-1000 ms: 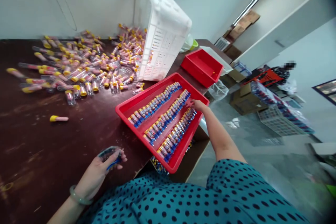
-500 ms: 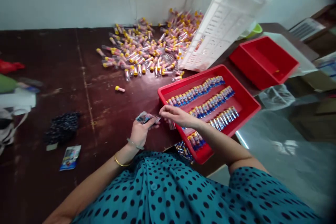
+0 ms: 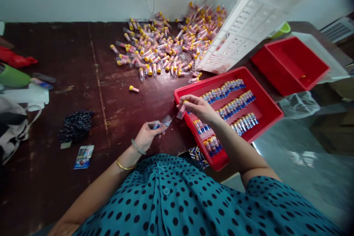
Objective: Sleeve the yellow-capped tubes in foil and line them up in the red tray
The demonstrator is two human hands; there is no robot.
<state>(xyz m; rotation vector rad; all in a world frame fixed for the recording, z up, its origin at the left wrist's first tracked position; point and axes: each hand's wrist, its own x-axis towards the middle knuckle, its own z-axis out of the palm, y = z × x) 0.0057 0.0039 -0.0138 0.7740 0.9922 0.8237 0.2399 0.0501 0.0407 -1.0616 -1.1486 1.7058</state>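
Note:
My left hand [image 3: 149, 134] is closed around some small glossy printed pieces [image 3: 166, 120], perhaps labels or sleeves; a clear end sticks out past the fingertips. Just to the right, my right hand [image 3: 198, 107] pinches a clear tube with a yellow cap [image 3: 181, 111], tilted, over the near-left rim of a red tray [image 3: 256, 132]. Inside that tray lie several rows of capped tubes with blue printing [image 3: 235, 105]. Farther back on the dark table [image 3: 116, 103] spreads a heap of clear tubes with pink contents and yellow caps [image 3: 166, 49].
A white plastic basket [image 3: 243, 25] leans behind the tray. To the right stand a second red bin [image 3: 276, 66] and a clear bag [image 3: 300, 107]. At left lie a printed packet [image 3: 83, 156], a dark patterned cloth [image 3: 76, 125] and a green item [image 3: 13, 76]. One tube [image 3: 134, 89] lies alone.
My right hand has moved up and away from my left hand, and the tube in it shows more fully. The whole view has shifted slightly.

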